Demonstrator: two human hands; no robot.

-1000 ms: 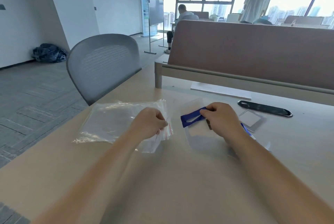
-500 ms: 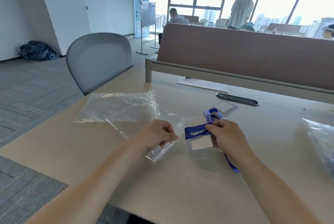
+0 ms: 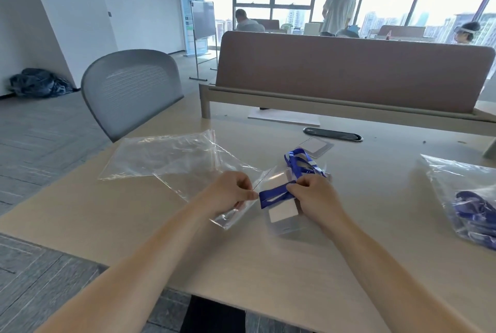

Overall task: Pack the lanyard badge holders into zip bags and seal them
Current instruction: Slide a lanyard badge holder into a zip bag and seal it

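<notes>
Pale counter (image 3: 268, 265) in an open office, bounded at the far edge by a brown divider panel (image 3: 349, 72).

Left hand (image 3: 230, 193): fingers curled, thumb and forefinger pinching the edge of a clear zip bag (image 3: 196, 179). The bag trails from this hand toward the left edge of the counter, and part of it hangs below the hand.

Right hand (image 3: 314, 198): fingers curled, gripping the blue top end of a badge holder (image 3: 283, 211). The holder is a clear pouch with a white card inside and lies on the counter under this hand, near the front edge. Its blue end reaches just beside the left fingertips and the pinched bag edge. Whether it has entered the bag cannot be told.

Blue lanyard (image 3: 298, 163): bunched just beyond the right hand.

More flat zip bags (image 3: 161, 155) lie near the left edge, behind the held bag. A second badge holder (image 3: 316, 146) lies flat beyond the lanyard, near a black cable port (image 3: 332, 134). A filled bag (image 3: 469, 198) holding blue lanyards rests at the right edge. A grey chair (image 3: 131, 85) stands off the far left corner.
</notes>
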